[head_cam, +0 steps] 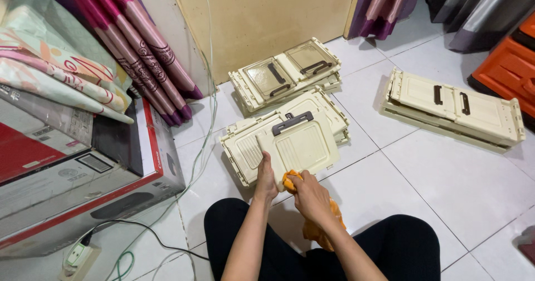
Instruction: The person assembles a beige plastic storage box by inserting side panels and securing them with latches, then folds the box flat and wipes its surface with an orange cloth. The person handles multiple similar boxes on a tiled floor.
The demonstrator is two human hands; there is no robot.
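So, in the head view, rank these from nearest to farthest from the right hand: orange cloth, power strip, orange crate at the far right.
1. orange cloth: in the right hand.
2. power strip: lower left, on the floor.
3. orange crate: upper right edge.

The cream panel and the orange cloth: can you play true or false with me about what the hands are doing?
1. The left hand holds the near edge of the cream panel. True.
2. The right hand holds a blue sponge. False: its grip is shut on an orange cloth, pressed against the panel's edge.
3. The panel has a dark handle near its far edge. True.
4. The panel rests on a wooden table. False: it lies over a folded cream crate on the white tiled floor.
5. Another folded crate lies farther right, apart from the hands. True.
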